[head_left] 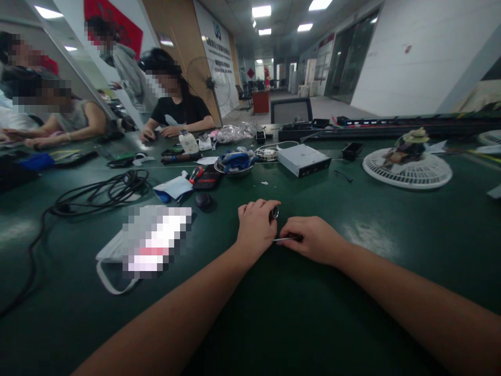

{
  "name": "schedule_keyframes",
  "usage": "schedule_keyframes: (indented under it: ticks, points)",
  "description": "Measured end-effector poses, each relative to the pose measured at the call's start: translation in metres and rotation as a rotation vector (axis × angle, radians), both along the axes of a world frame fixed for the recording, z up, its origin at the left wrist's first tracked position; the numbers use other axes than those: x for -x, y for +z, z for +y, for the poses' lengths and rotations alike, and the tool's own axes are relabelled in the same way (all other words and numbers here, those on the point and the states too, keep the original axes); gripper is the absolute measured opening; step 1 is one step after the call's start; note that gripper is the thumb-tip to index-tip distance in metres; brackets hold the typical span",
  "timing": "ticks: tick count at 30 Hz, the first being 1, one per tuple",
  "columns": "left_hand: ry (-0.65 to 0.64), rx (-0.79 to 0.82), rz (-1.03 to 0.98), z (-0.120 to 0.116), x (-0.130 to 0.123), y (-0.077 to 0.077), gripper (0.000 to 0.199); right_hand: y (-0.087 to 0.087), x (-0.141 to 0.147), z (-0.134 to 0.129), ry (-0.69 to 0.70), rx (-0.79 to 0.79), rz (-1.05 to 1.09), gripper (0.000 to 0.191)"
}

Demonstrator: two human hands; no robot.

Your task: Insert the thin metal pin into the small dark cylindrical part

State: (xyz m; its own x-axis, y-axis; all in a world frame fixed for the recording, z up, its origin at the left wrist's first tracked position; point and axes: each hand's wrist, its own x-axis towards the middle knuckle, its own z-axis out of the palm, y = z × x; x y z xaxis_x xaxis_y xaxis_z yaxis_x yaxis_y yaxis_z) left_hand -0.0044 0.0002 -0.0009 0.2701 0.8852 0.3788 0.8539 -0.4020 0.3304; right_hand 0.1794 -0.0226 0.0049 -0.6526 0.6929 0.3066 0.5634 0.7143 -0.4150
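My left hand (256, 227) is closed around a small dark round part with a shiny metal rim (274, 212), which shows between thumb and forefinger. Just to its right, my right hand (311, 237) is closed on a thin tool (287, 238) with a metal shaft and a dark handle. The shaft points left and its end meets the left hand near the wrist side; the tip is hidden. Both hands are low over the green table (282, 313). Small pale scraps (265, 183) lie beyond them.
On the left are a coiled black cable (105, 193), a blurred-out bright device (160, 240), and a black mouse (203, 201). Further back stand a metal bowl (235, 168), a white box (303, 159) and a white fan grille (407, 168). A person (176, 104) sits across the table.
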Motion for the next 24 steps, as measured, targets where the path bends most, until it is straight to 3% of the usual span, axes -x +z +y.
schedule_keyframes:
  ticks: [15, 24]
  points:
    - [-0.025, 0.004, 0.025, -0.0008, 0.0014, 0.0002, 0.041, -0.0053, -0.0027, 0.0085, -0.057, -0.076, 0.228, 0.015]
    - [-0.198, -0.012, 0.006, -0.0024, -0.0015, 0.003, 0.032, -0.0057, -0.0041, 0.0102, -0.271, -0.079, 0.338, 0.012]
